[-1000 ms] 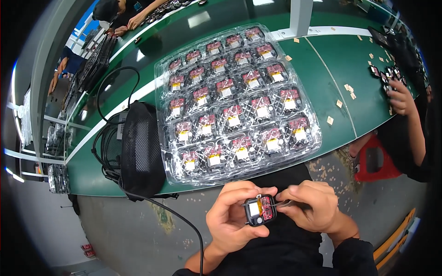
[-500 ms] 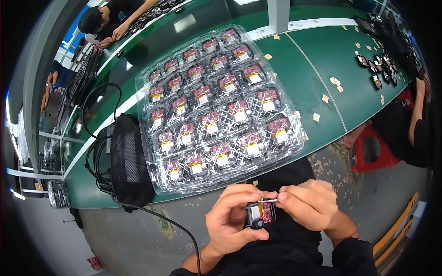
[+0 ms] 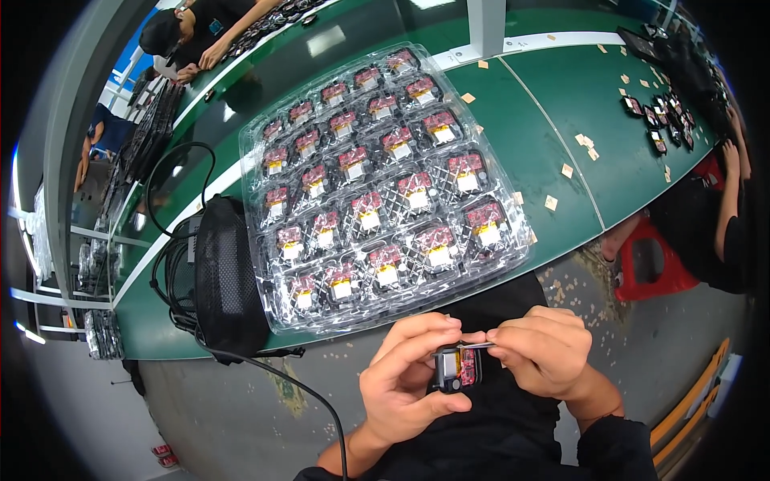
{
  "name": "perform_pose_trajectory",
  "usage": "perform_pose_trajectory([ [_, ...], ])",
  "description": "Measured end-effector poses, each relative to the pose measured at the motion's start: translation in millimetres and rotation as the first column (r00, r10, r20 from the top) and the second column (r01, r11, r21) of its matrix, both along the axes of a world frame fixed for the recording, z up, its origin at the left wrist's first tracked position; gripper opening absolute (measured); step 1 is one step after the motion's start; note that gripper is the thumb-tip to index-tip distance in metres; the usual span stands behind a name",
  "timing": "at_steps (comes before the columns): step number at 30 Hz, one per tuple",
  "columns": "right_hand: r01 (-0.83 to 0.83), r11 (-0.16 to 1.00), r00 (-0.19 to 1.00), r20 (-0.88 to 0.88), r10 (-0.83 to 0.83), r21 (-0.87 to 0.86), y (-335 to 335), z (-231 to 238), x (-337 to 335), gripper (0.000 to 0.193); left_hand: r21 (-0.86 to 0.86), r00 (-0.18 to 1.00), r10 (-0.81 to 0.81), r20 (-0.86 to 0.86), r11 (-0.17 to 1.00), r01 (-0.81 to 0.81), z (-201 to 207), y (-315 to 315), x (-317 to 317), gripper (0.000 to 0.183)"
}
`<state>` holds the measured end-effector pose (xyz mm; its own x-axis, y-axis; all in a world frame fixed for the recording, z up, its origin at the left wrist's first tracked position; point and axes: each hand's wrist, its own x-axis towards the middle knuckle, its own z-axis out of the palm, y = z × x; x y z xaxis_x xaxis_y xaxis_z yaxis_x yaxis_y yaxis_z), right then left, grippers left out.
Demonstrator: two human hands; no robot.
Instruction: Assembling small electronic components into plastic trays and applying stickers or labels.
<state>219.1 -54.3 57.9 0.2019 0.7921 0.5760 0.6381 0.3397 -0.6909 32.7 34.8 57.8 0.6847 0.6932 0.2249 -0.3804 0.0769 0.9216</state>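
My left hand [image 3: 395, 375] grips a small black device housing [image 3: 446, 383], thumb below and fingers above, over my lap. Its open face shows a red circuit board [image 3: 468, 366] beside a silvery battery-like block. A thin silvery tool [image 3: 480, 345] is pinched between the thumb and fingers of my right hand [image 3: 547, 353]. The tool's end lies at the housing's upper edge; whether it touches is too small to tell. Beyond my hands, a clear plastic tray [image 3: 449, 287] holds rows of similar open housings with red boards and silvery blocks.
Left of the tray lies a black mesh pouch [image 3: 228, 280] with a black cable [image 3: 297, 388] running toward me. Small pale squares [image 3: 551, 204] dot the green table [image 3: 537, 120]. Several black units [image 3: 658, 120] lie far right, near a seated person and red stool [image 3: 654, 272]. Another person works across the table.
The device in my left hand has turned slightly and shifted a little right. My right hand and the thin tool have moved slightly right, the tool still at the housing's upper edge.
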Motion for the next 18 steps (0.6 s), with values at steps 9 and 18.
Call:
perform_pose_trajectory([
  [9,0.036,0.999,0.999,0.034,-0.035,-0.005,-4.2,-1.0,-4.1,0.027,-0.023,0.999,0.035,-0.005,0.999,-0.035,1.3,-3.7,0.8,0.066],
  [18,0.014,1.0,1.0,-0.018,-0.014,-0.014,-1.8,-9.3,-3.8,0.023,0.009,0.995,0.03,-0.097,1.0,-0.029,-3.4,-3.7,-0.4,0.068],
])
